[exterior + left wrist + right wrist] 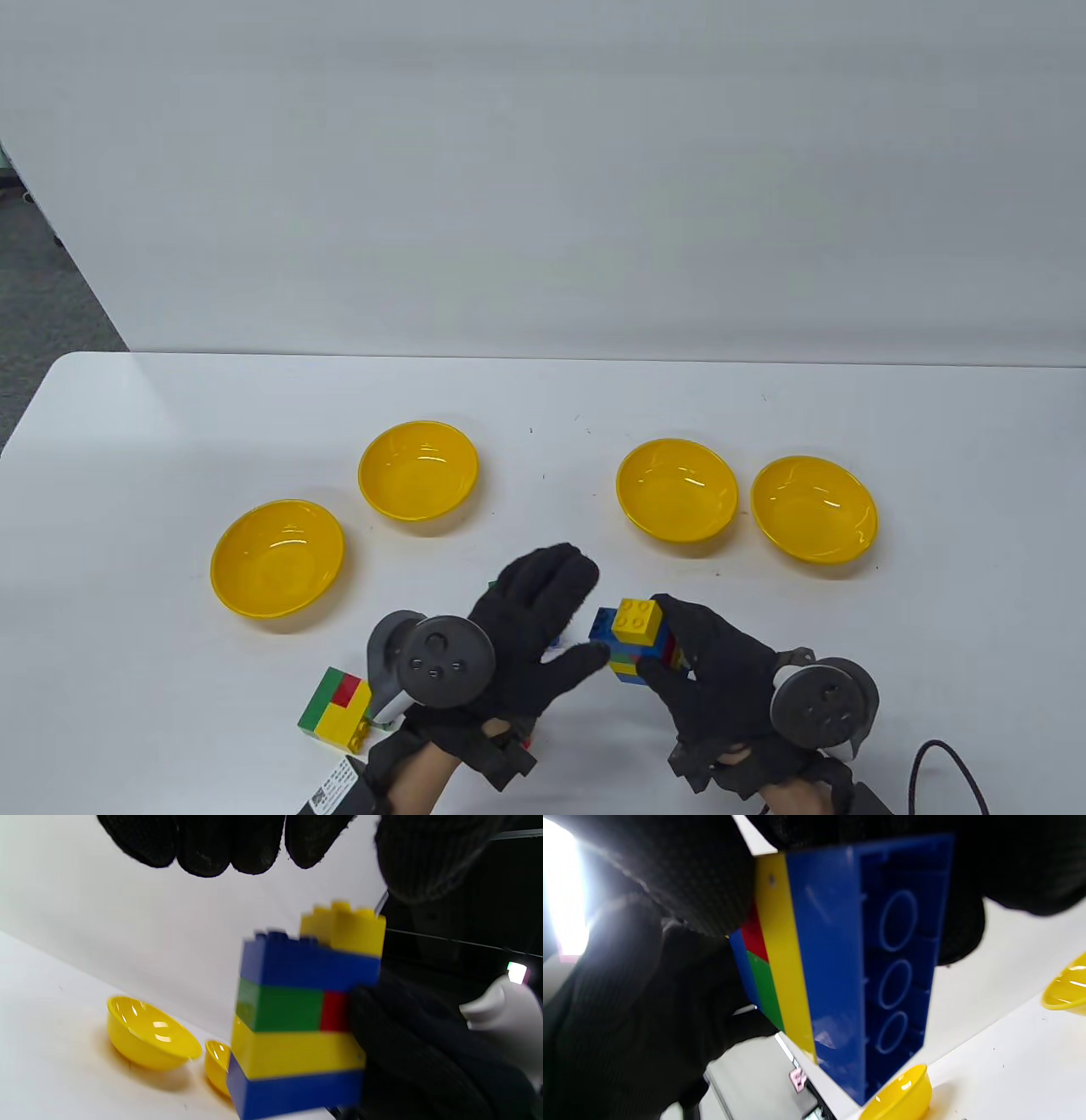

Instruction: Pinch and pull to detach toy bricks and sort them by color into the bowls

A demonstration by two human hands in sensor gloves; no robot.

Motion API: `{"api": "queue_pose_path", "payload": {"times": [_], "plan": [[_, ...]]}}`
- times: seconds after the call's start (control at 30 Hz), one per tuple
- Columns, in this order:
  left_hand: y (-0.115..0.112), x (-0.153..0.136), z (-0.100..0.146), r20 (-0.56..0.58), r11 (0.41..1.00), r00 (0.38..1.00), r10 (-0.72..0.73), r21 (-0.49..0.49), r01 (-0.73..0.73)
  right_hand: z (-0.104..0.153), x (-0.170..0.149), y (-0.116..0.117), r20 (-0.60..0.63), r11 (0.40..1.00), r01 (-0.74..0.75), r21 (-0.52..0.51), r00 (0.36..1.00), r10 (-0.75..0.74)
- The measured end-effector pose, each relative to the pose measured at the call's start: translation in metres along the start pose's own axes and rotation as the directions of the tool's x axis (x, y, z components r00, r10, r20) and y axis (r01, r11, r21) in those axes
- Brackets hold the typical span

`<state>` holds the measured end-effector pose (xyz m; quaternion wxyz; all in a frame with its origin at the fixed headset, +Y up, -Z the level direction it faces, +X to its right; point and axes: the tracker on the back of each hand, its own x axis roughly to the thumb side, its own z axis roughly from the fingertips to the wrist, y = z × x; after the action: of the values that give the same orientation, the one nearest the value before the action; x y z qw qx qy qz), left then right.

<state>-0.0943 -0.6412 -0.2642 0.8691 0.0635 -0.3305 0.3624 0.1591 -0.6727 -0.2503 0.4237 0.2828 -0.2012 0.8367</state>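
White table (933, 645): four yellow bowls (677, 490), no bricks inside any.

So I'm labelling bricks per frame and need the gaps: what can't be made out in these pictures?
- Multicoloured toy brick stack: its far side is covered by the right hand in every view; left wrist view is blurred.
- Bricks under the left hand: table view shows only slivers, no count possible.
- Second block of green, red and yellow bricks: the tracker hides part of it.
- Four yellow plastic bowls: wrist views show only some, cut by stack or edge.
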Motion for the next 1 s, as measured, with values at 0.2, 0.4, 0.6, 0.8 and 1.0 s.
{"api": "queue_pose_path", "payload": {"times": [0.2, 0.4, 0.6, 0.8, 1.0], "plan": [[0.0, 0.001, 0.016, 0.052, 0.997, 0.997, 0.064, -0.041, -0.062, 0.002, 0.028, 0.023, 0.152, 0.987, -0.088, 0.131, 0.986, 0.068], [0.004, -0.005, 0.016, 0.05, 0.976, 0.977, 0.206, -0.083, -0.201, 0.004, 0.034, 0.026, 0.138, 0.989, 0.003, 0.148, 0.99, -0.024], [0.007, -0.016, 0.014, 0.034, 0.948, 0.958, 0.285, -0.155, -0.277, 0.006, 0.035, 0.027, 0.144, 0.983, 0.05, 0.178, 0.987, -0.077], [0.013, -0.029, 0.015, -0.026, 0.881, 0.889, 0.458, -0.118, -0.458, 0.004, 0.037, 0.025, 0.137, 0.99, 0.045, 0.137, 0.988, -0.064], [0.079, -0.025, 0.026, -0.007, 0.963, 0.973, 0.23, 0.145, -0.227, 0.004, 0.024, 0.012, 0.053, 0.987, 0.072, 0.142, 0.995, -0.08]]}}
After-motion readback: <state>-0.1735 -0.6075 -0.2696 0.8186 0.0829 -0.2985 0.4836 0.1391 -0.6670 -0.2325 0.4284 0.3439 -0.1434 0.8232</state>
